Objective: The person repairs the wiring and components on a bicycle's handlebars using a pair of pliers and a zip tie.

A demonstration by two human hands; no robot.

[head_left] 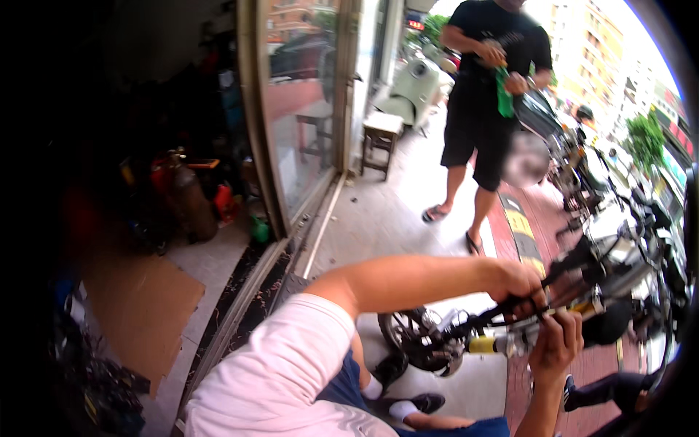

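Observation:
My left arm in a pale sleeve reaches across to the right, and my left hand (518,281) is closed at the black cables (501,315) of a small two-wheeler. Just below it, my right hand (558,341) is raised, its fingers pinched together beside the same cables. What sits between the fingertips is too small and blurred to make out. Beneath the hands are a yellow-labelled cylinder (483,344) and the vehicle's black wheel (397,329), low by my feet.
A person in black (477,124) stands ahead with a green bottle (504,93). Parked motorcycles (608,189) line the right. A stool (381,131) and pale scooter (419,87) stand beyond the glass door (302,124). Inside at left lie cardboard (142,306) and a gas cylinder (193,200).

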